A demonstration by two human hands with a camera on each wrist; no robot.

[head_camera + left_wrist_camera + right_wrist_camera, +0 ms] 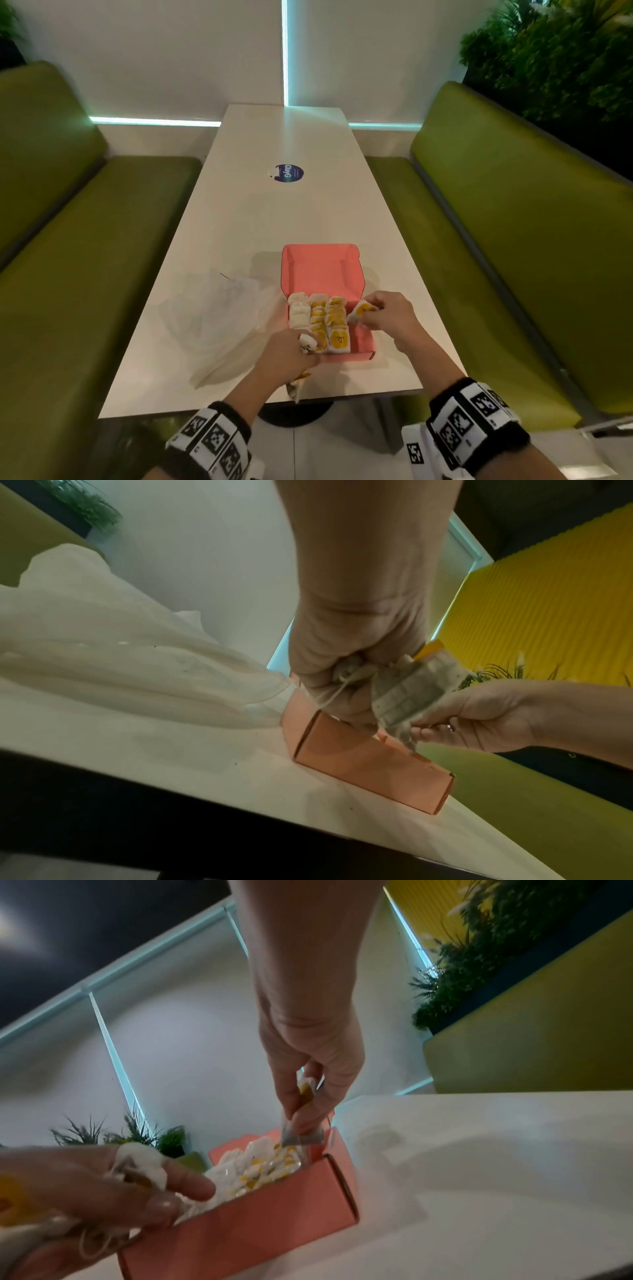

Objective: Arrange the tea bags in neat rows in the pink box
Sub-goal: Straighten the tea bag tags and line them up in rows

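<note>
The pink box (363, 346) lies open on the white table, its lid (320, 270) folded back. Rows of white and yellow tea bags (322, 322) fill its left part; the right strip is bare. My left hand (291, 356) sits at the box's near left corner and grips a bunch of tea bags (407, 693) with their strings. My right hand (383, 311) hovers over the box's right side and pinches one tea bag (361, 310), (303, 1134) by its top, hanging just above the box (260, 1221).
A crumpled clear plastic bag (219, 315) lies left of the box. A round blue sticker (289, 173) marks the table (274, 219) farther back. Green benches (85, 257) flank the table on both sides, with plants (555, 51) behind the right one.
</note>
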